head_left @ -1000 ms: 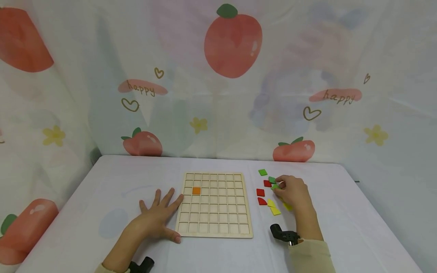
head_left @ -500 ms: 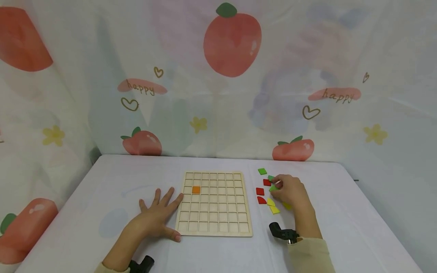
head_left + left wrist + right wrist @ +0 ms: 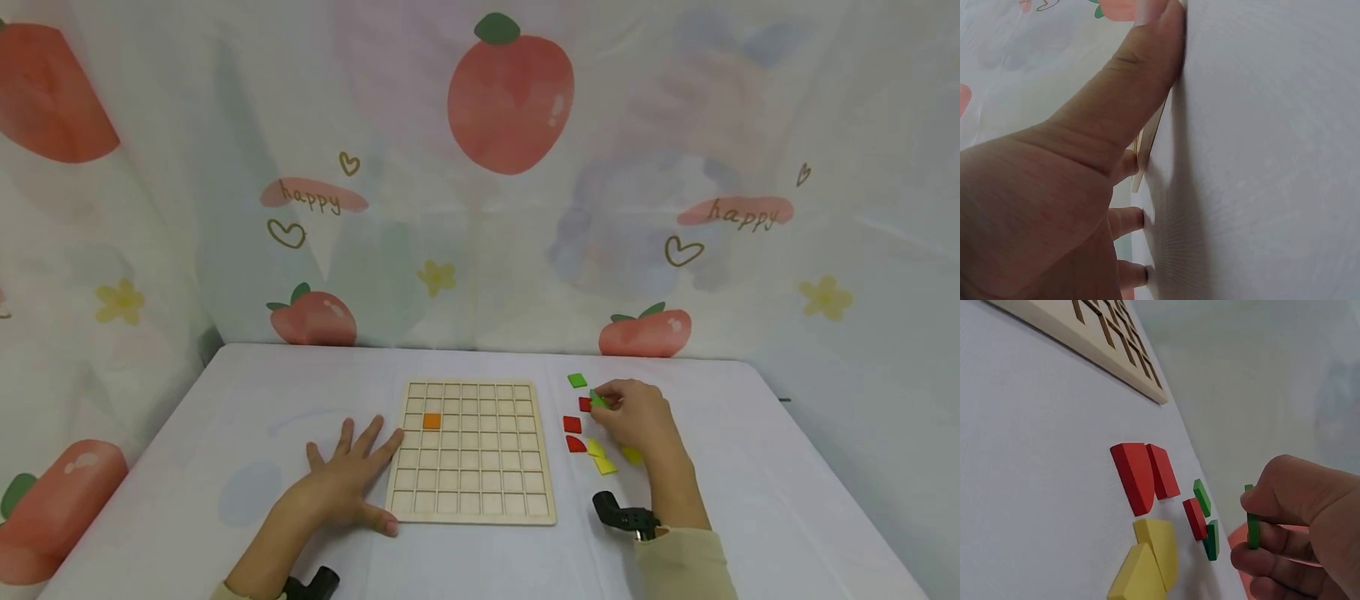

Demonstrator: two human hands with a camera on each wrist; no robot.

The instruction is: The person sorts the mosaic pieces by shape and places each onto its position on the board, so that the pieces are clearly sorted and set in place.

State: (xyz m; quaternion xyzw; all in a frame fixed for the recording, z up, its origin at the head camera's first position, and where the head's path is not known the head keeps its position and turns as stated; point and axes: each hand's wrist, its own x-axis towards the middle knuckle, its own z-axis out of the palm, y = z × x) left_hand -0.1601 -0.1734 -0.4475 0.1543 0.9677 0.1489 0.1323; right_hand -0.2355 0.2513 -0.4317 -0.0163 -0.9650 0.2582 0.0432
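Between thumb and fingers my right hand (image 3: 637,417) pinches a thin green tile (image 3: 1253,531), raised above the table in the right wrist view. Below it lie loose tiles: red ones, among them a red tile with a rounded edge (image 3: 1132,478), yellow tiles (image 3: 1161,550) that overlap, and green ones, such as the bright green tile (image 3: 577,380) at the back. My left hand (image 3: 337,483) rests with spread fingers at the left edge of a wooden grid board (image 3: 480,454), thumb by its near corner. One orange square tile (image 3: 432,422) sits in a cell at the board's upper left.
A white cloth covers the table (image 3: 465,567). A patterned curtain (image 3: 480,250) hangs behind it and on the left. A black wrist mount (image 3: 622,512) sits on the right forearm, and another black mount (image 3: 313,583) on the left.
My right hand has lifted the green tile off the pile and shifted slightly away from me. The left hand and the board have stayed in place.
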